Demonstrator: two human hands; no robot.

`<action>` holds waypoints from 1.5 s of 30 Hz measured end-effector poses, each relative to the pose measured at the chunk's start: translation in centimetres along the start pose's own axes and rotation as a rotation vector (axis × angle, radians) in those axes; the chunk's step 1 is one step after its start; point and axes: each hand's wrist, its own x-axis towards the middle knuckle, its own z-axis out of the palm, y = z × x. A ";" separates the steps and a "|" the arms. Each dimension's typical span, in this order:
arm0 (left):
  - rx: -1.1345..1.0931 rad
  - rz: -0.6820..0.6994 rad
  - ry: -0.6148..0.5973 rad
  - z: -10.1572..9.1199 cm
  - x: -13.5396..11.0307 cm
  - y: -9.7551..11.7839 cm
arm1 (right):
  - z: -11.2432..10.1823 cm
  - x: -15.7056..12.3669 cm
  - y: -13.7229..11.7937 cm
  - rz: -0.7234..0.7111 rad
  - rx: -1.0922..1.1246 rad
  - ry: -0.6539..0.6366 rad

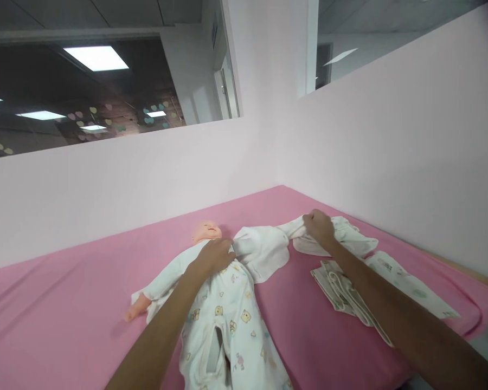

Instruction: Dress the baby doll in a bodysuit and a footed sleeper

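Observation:
A baby doll [207, 231] lies on its back, its head toward the wall, with one bare doll hand [137, 309] out to the left. It wears a white baby shirt [264, 249], spread open to the right, and white pants [236, 314] printed with small bears. At the doll's chest, my left hand [216, 254] is closed on the shirt's edge, fingertips partly hidden. Farther right, my right hand [319, 227] grips the end of the shirt's sleeve and holds it stretched out sideways. Whether a doll arm is inside that sleeve cannot be seen.
Folded white baby clothes [353, 238] lie behind my right hand. A stack of folded cloths [341, 292] and a flat printed cloth [410, 284] lie around my right forearm. The pink padded surface [85, 303] meets white walls [106, 184] with windows above.

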 end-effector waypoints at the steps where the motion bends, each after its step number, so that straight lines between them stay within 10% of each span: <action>1: 0.006 -0.005 -0.011 -0.1 -0.1 -0.1 | -0.3 0.5 0.6 0.057 -0.008 0.036; 7: 0.079 -0.020 -0.016 -0.1 -0.4 0.1 | -0.1 0.0 1.3 0.065 -0.028 0.092; 18: 0.265 0.040 0.035 2.4 3.2 5.5 | 3.7 -11.1 -7.8 -0.579 -0.210 -0.013; 30: 0.221 0.157 0.091 5.8 6.6 6.1 | 3.0 -9.2 -5.8 -0.392 -0.305 -0.170; 45: 0.091 0.156 0.118 2.4 4.5 5.5 | 2.7 -4.8 -3.1 -0.288 -0.155 -0.303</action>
